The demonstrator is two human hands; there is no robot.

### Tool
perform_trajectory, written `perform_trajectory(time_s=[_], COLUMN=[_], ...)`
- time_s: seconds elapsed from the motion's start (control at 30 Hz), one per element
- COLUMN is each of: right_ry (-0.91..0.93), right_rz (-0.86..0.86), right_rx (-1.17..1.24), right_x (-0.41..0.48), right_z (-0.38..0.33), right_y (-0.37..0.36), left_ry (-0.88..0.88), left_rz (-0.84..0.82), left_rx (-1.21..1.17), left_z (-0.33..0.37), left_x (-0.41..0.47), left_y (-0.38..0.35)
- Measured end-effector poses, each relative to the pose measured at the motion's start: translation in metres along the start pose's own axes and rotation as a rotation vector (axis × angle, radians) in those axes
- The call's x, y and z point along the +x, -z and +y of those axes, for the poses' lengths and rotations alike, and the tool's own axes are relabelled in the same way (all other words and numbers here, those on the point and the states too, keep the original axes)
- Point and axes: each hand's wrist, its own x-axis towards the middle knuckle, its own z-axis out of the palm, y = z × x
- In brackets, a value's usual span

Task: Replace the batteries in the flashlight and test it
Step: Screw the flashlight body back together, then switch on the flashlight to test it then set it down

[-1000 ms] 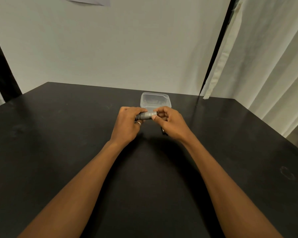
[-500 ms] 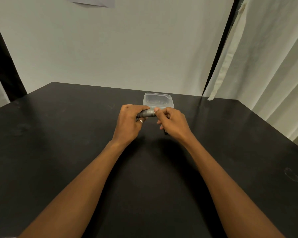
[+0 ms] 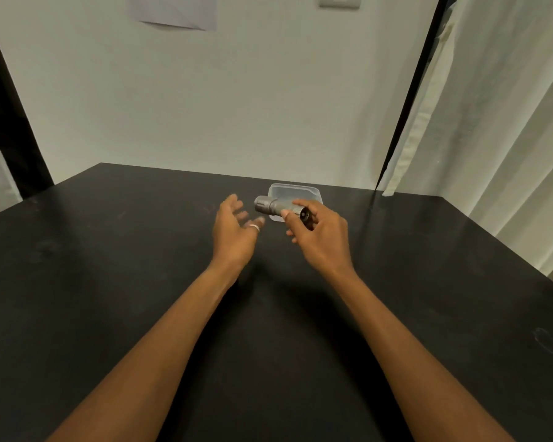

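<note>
— What's different from a moment ago?

— The left hand (image 3: pixel 237 228) has let go. A second back both hands were closed on the flashlight (image 3: pixel 273 205), and the right was working something pale at its end. Now the left sits off at 9 o'clock of it, fingers spread and loose, holding nothing. There's a ring (image 3: pixel 254 227) on one finger.

— And the right?

— The right hand (image 3: pixel 323 234) has it alone, thumb and fingertips pinched round the tail end of the barrel. The pale bit no longer shows. The end I can see is dark and round, so I'd say that's the tail cap (image 3: pixel 304 215).

— So the batteries are in?

— That's my guess: closed up, with the test left to do. I see no beam, though the lens faces away from me.

— Where is it exactly?

— Held up off the tabletop (image 3: pixel 109 282), around 12 o'clock from the person. It's just in front of the clear tub (image 3: pixel 300 190) at the far edge. Whether it touches the tub I can't tell.

— Which way does it point?

— The long axis lies nearly level, running across the person. The wide head points toward 9 o'clock, edging to 10. The tail points toward 3 or 4, turned a little back at them.
</note>
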Motion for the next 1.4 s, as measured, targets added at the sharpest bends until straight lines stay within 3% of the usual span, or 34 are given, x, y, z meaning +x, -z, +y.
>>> perform_trajectory(time_s=[0.1,0.2,0.37,0.5,0.9,1.4], right_ry=[0.339,0.525,0.428,0.383,0.276,0.305], right_rz=[0.047,-0.091,-0.349,-0.440,-0.387,-0.428], right_rx=[-0.257,-0.443,-0.420,-0.390,-0.305,-0.322], right_x=[-0.009,-0.022,-0.024,-0.027,-0.030,-0.029], right_z=[0.002,0.004,0.005,0.008,0.007,0.001], right_y=[-0.005,-0.016,-0.026,-0.027,-0.030,-0.026], left_ry=[0.337,0.432,0.515,0.507,0.445,0.442], left_rz=[-0.084,-0.163,-0.109,-0.095,-0.160,-0.192], left_rx=[-0.475,-0.570,-0.721,-0.693,-0.576,-0.610], left_z=[0.010,0.009,0.009,0.006,0.004,0.011], left_x=[0.001,0.005,0.008,0.012,0.013,0.007], left_y=[0.001,0.004,0.011,0.014,0.014,0.017])
